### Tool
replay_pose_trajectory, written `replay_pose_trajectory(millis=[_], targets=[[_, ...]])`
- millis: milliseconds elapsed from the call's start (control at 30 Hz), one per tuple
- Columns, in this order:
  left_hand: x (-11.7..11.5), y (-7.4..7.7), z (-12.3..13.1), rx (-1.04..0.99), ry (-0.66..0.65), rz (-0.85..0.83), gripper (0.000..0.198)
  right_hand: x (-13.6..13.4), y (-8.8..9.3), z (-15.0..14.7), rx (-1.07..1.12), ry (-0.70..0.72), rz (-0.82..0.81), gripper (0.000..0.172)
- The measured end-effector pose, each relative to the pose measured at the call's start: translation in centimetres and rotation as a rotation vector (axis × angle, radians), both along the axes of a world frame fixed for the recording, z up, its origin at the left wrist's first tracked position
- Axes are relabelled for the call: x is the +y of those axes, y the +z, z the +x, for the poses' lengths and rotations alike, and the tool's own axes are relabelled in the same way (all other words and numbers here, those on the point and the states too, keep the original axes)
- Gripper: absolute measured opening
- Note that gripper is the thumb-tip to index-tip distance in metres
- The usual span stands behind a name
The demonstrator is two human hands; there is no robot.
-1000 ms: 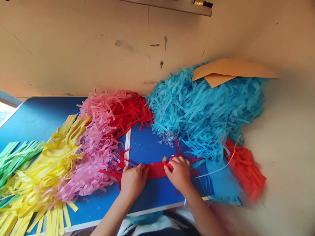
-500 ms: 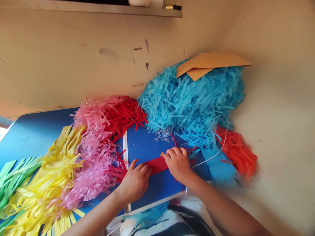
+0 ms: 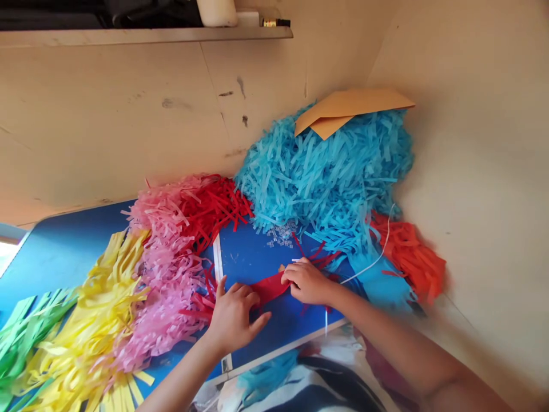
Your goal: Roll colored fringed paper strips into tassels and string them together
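On the blue counter (image 3: 266, 339), from left, lie green strips (image 3: 26, 340), yellow fringe (image 3: 92, 320) and pink fringe (image 3: 165, 286), then the left hand (image 3: 235, 317), fingers and thumb spread, over the left end of a red paper band (image 3: 270, 287). The right hand (image 3: 309, 282), fingers curled, pinches the band's right end; behind it, heaped light-blue fringe (image 3: 326, 171); rightmost, one orange-red bundle (image 3: 409, 254).

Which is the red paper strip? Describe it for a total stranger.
On the blue table, look just right of the white stripe. The red paper strip shows between left grip and right grip. Its flat, smooth middle sets it apart from the shredded red pile farther back and the orange-red bundle rightward.
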State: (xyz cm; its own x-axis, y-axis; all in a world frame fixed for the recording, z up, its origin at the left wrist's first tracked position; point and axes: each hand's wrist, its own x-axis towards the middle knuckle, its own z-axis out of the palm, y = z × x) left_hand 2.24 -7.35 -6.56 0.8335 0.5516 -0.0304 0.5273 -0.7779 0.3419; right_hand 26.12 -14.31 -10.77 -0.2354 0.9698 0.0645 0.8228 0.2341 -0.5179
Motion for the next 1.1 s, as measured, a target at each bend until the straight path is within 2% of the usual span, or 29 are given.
replay_pose_trajectory(millis=[100,167,333,400,533,700,867,1000,1100], targets=[[0.2,0.5,-0.1,0.019,-0.01,-0.036,0.046,0.1,0.2,0.0,0.015,-0.01,0.004,0.028],[0.1,0.3,0.0,0.026,-0.013,0.012,0.043,0.1,0.2,0.0,0.022,-0.018,0.003,0.028],[-1.0,-1.0,0.9,0.084,0.011,0.304,0.017,0.4,0.1,0.1,0.03,-0.033,-0.008,0.027],[-1.2,-1.4,0.8,0.082,0.023,0.339,0.022,0.4,0.0,0.2,0.033,-0.038,-0.008,0.028],[-0.8,-1.9,-0.4,-0.047,0.057,0.288,0.02,0.1,0.0,0.4,0.049,-0.023,0.007,0.025],[-0.3,-2.1,-1.5,-0.096,0.094,0.216,0.024,0.1,0.2,0.8,0.043,-0.006,-0.013,0.009],[0.0,-2.6,-1.2,-0.132,0.211,0.074,0.028,0.7,0.6,0.5,-0.041,-0.077,-0.077,0.016],[0.0,-2.8,-0.3,-0.087,0.315,0.091,0.033,1.2,0.6,-0.5,-0.106,-0.18,-0.08,0.024],[0.1,-2.7,0.2,-0.032,0.329,0.105,0.035,1.6,0.5,-1.0,-0.128,-0.241,-0.083,0.021]])
